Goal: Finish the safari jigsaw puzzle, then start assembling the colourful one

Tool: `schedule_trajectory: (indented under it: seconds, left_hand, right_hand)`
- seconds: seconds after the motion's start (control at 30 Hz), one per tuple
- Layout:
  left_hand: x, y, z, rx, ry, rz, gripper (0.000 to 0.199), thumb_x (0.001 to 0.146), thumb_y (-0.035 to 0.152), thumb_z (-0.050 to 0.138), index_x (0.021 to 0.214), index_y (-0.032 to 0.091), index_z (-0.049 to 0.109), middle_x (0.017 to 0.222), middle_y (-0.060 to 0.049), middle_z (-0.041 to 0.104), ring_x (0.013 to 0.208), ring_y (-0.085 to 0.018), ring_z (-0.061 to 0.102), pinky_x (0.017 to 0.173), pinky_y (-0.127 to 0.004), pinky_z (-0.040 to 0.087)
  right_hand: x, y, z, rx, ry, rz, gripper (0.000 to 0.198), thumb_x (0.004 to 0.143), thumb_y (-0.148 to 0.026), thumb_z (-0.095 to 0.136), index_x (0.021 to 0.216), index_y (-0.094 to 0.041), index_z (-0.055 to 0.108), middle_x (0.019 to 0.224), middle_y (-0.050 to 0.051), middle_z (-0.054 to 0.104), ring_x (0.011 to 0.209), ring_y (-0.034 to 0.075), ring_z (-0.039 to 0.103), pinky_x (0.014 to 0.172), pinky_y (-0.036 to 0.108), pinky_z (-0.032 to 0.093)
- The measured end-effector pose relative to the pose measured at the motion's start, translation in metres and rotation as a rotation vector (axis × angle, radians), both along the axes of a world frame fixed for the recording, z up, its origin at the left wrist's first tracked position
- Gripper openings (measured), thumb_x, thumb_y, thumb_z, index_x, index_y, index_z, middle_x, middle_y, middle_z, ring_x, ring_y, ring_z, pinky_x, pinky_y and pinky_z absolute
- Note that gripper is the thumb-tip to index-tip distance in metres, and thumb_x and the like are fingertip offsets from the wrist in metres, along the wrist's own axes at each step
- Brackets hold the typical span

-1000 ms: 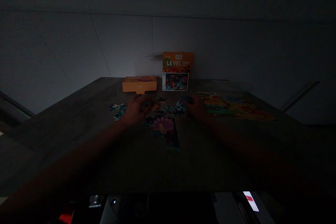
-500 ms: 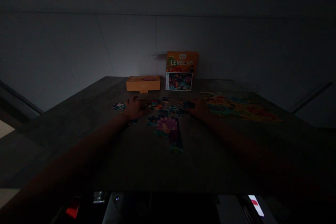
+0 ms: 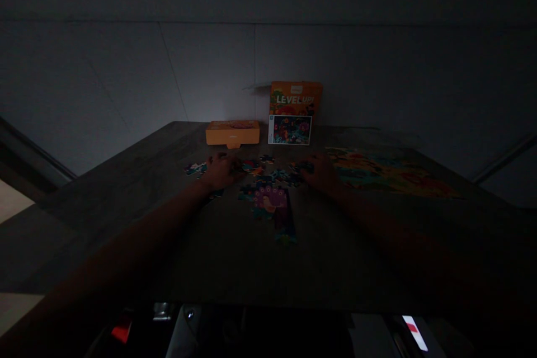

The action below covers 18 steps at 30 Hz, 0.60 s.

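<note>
The scene is very dark. My left hand [image 3: 222, 172] is over the left part of the loose jigsaw pieces [image 3: 279, 177], its fingers apart and reaching toward them; nothing shows clearly in its grasp. On the right, the bent fingers of my right hand [image 3: 321, 172] close on a dark blue puzzle piece [image 3: 306, 166], though the dimness blurs the contact. Nearer to me lies a joined puzzle section [image 3: 271, 200] with a pale bird on a purple fan tail, and a dark strip runs down its right side. More pieces [image 3: 195, 168] lie left of my left hand.
At the back stand an orange "LEVEL UP!" box [image 3: 296, 98] and a picture card [image 3: 290, 130] leaning before it. A low orange box [image 3: 232, 133] sits to their left. A large colourful puzzle [image 3: 390, 173] lies flat at the right of the grey table [image 3: 210, 268].
The view has shifted slightly, so everything appears a little further right. My left hand's fingers have drawn in somewhat over the pieces. My right hand stays at nearly the same place.
</note>
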<state>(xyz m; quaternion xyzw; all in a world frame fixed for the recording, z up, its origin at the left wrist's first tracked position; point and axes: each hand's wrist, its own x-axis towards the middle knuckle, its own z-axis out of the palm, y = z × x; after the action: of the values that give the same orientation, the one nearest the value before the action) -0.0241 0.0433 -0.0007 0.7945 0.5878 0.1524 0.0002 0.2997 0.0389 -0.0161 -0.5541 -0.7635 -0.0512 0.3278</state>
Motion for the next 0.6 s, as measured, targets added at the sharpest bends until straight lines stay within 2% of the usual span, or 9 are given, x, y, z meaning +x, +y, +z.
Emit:
schedule_trajectory:
  seconds: [0.27, 0.43, 0.6]
  left_hand:
    - [-0.002, 0.000, 0.004, -0.011, -0.043, 0.061, 0.027, 0.079, 0.038, 0.063, 0.102, 0.027, 0.068, 0.113, -0.009, 0.065, 0.123, -0.036, 0.043, 0.098, -0.055, 0.035]
    - [-0.001, -0.002, 0.005, 0.037, -0.056, 0.027, 0.026, 0.078, 0.038, 0.063, 0.101, 0.027, 0.070, 0.110, -0.009, 0.066, 0.119, -0.035, 0.046, 0.099, -0.055, 0.034]
    - [-0.003, -0.003, 0.011, 0.075, -0.091, 0.072, 0.028, 0.080, 0.043, 0.060, 0.101, 0.028, 0.073, 0.110, -0.007, 0.069, 0.120, -0.035, 0.047, 0.100, -0.054, 0.035]
  right_hand:
    - [0.000, 0.000, -0.001, -0.012, -0.003, 0.012, 0.026, 0.077, -0.021, 0.063, 0.100, -0.019, 0.074, 0.098, 0.011, 0.063, 0.094, 0.025, 0.057, 0.088, 0.038, 0.043]
    - [-0.001, -0.002, 0.000, -0.014, -0.013, 0.014, 0.025, 0.078, -0.022, 0.062, 0.100, -0.018, 0.074, 0.099, 0.011, 0.063, 0.095, 0.025, 0.056, 0.088, 0.037, 0.043]
    - [-0.001, -0.001, -0.001, 0.002, -0.010, 0.010, 0.025, 0.077, -0.023, 0.063, 0.098, -0.018, 0.075, 0.098, 0.011, 0.064, 0.094, 0.025, 0.056, 0.088, 0.038, 0.043]
